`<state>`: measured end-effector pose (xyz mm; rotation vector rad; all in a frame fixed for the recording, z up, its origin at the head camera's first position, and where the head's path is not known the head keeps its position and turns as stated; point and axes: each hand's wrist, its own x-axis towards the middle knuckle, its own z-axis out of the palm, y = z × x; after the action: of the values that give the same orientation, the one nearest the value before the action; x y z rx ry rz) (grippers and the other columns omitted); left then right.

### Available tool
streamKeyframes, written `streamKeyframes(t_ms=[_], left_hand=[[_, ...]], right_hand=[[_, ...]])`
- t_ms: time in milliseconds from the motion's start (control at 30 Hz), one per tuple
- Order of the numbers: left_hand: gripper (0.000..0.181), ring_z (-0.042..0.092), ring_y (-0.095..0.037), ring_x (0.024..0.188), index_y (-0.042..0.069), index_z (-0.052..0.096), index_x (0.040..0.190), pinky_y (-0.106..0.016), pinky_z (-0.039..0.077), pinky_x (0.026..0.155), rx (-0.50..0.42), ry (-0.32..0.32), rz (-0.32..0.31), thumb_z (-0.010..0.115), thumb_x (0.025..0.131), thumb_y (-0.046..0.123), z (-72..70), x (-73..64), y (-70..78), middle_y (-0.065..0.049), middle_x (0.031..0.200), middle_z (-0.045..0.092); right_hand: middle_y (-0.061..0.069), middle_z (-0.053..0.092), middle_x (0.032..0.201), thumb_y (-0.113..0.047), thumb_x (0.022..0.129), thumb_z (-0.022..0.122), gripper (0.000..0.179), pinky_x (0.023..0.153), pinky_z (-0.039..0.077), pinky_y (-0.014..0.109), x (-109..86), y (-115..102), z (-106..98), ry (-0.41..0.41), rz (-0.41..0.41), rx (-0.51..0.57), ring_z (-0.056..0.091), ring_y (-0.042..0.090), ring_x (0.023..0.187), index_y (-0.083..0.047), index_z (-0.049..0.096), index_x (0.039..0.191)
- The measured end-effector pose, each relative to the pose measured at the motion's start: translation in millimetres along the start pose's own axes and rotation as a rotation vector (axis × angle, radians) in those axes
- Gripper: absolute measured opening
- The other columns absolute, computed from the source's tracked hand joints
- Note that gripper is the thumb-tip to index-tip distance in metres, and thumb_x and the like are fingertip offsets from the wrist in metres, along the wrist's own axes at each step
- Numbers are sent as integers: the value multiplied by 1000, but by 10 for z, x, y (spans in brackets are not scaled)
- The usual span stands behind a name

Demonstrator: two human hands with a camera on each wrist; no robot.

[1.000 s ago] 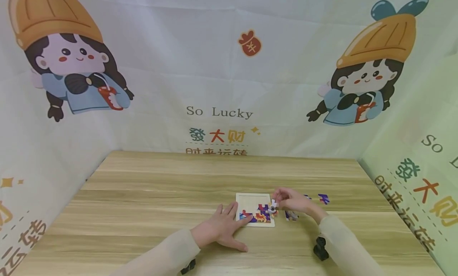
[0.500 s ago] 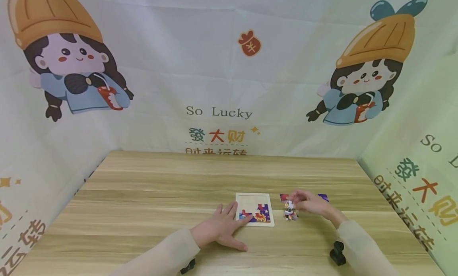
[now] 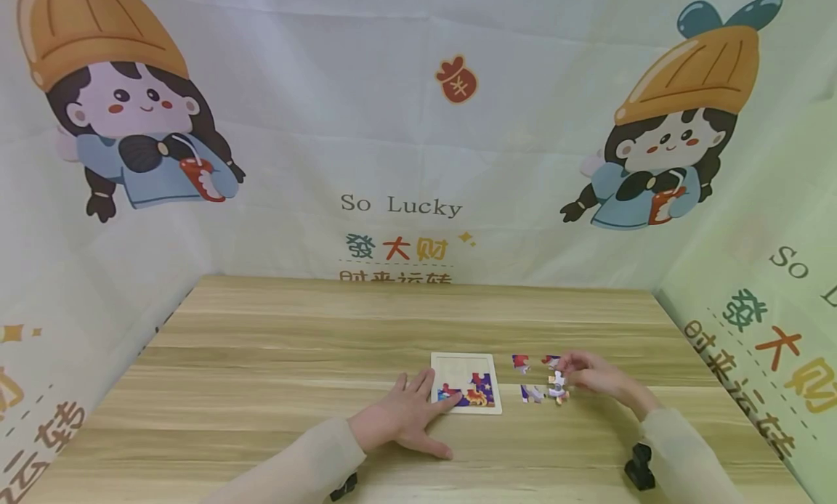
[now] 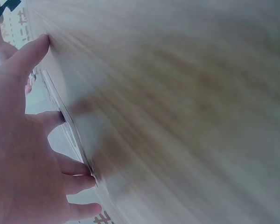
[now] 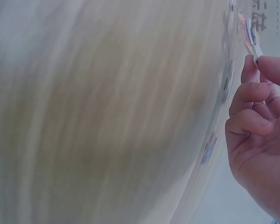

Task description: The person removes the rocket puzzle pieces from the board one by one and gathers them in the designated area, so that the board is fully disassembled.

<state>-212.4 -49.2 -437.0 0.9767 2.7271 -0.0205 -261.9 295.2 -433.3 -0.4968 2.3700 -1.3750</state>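
The right hand [image 3: 600, 379] pinches a jigsaw piece [image 3: 558, 389], mostly white with coloured patches, between thumb and fingertips. In the right wrist view this jigsaw piece [image 5: 253, 38] is held up off the table, and the other fingers curl toward the palm. Flat on the table with fingers spread, the left hand [image 3: 404, 419] touches the left edge of a square puzzle tray [image 3: 499, 399]. Its index finger lies across the tray's lower left corner. Joined purple, orange and red pieces [image 3: 480, 396] fill the tray's lower part and right side; bare backing shows above them.
Loose pieces lie right of the tray: a red and purple piece [image 3: 520, 362], a purple and white piece [image 3: 551, 361] and a grey and purple piece [image 3: 531, 394]. The wooden table [image 3: 294, 344] meets printed cloth [image 3: 405, 141] at its back and sides.
The right hand has carried the pinched piece rightward, from the tray's right edge to beyond the loose pieces. It now covers the spot of a far-right purple piece. The left hand has stayed still.
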Motion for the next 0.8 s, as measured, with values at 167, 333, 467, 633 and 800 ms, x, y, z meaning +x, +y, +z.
streamKeyframes(t_ms=[167,333,467,633,800], left_hand=[[84,11,-33,129,33,22,140,-51,12,100,-2,4,3,46,69,73,24,16,-10,-23,141,13],[85,11,-33,129,33,22,140,-51,12,99,10,12,5,46,69,73,32,18,-14,-23,141,13],[85,11,-33,129,34,21,140,-51,12,100,8,10,0,45,69,73,27,14,-8,-23,141,13],[84,11,-32,129,34,21,140,-50,12,100,3,7,-1,45,69,73,24,13,-8,-23,142,13],[84,9,-33,129,33,20,140,-50,10,100,-9,-9,5,46,71,71,11,-1,-11,-24,141,13]], right_hand=[[7,47,78,0,78,49,20,48,33,20,-34,68,-47,25,32,-33,39,10,57,7,48,96],[7,48,78,3,76,50,20,52,36,23,-40,103,-57,31,28,-32,42,14,64,9,49,95],[7,49,79,3,75,50,20,53,36,23,-44,113,-54,33,38,-35,43,15,65,9,49,95],[7,49,80,2,76,50,21,52,37,23,-61,99,-45,43,47,-51,43,15,65,9,49,96],[8,49,80,3,76,50,22,51,37,23,-66,102,-46,57,46,-49,42,14,63,11,49,97]])
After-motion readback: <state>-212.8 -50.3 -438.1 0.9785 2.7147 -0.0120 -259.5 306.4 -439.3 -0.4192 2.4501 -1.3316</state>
